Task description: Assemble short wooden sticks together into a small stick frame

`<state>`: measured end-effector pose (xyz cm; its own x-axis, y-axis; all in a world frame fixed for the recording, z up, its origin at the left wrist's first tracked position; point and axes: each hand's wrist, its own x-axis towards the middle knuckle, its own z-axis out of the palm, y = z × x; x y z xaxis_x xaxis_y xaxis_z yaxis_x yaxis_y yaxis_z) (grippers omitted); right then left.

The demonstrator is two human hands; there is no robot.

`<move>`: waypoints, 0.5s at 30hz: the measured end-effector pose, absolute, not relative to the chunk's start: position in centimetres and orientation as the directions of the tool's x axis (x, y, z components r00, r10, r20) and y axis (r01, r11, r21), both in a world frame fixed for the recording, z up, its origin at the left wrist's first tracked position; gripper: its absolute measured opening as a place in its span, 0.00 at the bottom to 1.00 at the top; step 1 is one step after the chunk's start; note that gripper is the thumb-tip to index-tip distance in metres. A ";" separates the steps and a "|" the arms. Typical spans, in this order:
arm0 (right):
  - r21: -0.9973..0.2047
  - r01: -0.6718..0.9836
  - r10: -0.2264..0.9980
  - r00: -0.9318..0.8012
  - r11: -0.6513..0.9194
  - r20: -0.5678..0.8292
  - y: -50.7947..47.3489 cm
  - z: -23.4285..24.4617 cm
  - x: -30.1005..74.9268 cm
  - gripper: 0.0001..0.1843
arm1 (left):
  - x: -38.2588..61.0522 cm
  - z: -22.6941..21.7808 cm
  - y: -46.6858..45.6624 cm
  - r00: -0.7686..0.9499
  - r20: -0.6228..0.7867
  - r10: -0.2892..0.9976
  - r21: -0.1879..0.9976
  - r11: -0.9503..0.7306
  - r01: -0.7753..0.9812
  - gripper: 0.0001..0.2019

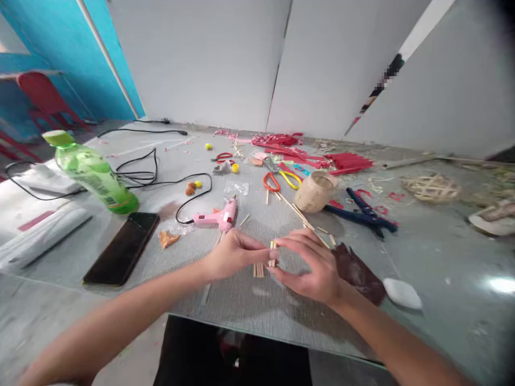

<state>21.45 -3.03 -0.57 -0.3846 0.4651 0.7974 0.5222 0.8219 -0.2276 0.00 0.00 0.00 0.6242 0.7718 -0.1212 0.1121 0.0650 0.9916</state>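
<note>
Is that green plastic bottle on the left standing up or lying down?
Lying down, tipped on its side: the green plastic bottle rests lengthwise on the grey table, its light-green cap on and pointing toward the far left.

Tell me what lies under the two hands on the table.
Under the left hand and right hand, short wooden sticks lie on the grey table. Both hands pinch an upright stick bundle. The palms hide whatever else lies beneath.

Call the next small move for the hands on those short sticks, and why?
Probably press the short sticks level against the table. Left hand and right hand both pinch them upright between the fingertips, with a few more sticks lying just beneath. The pink glue gun lies unheld just beyond the left hand.
</note>
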 end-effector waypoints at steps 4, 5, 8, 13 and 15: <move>-0.234 0.515 0.465 -0.381 0.824 0.799 -3.2 -0.5 21.4 0.22 | -0.1 0.2 0.0 0.639 -0.123 0.759 0.992 0.077 0.099 0.18; -0.235 0.515 0.465 -0.381 0.824 0.799 -3.2 -0.5 21.4 0.23 | -0.1 0.2 0.0 0.641 -0.121 0.758 0.992 0.077 0.096 0.18; -0.240 0.513 0.467 -0.376 0.824 0.801 -3.3 -0.6 21.4 0.23 | -0.1 0.3 -0.1 0.638 -0.113 0.761 0.993 0.076 0.086 0.17; -0.240 0.507 0.466 -0.384 0.828 0.797 -3.2 -0.7 21.4 0.24 | 0.0 0.5 -0.1 0.643 -0.103 0.759 0.995 0.077 0.068 0.16; -0.233 0.507 0.464 -0.396 0.830 0.792 -3.2 -0.7 21.5 0.24 | 0.0 0.5 -0.1 0.645 -0.107 0.757 0.994 0.087 0.064 0.15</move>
<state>21.48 -3.20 -0.71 -0.3959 0.4643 0.7923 0.5075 0.8297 -0.2326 -0.05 -0.10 0.48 0.6448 0.7568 -0.1074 0.0641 0.0865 0.9942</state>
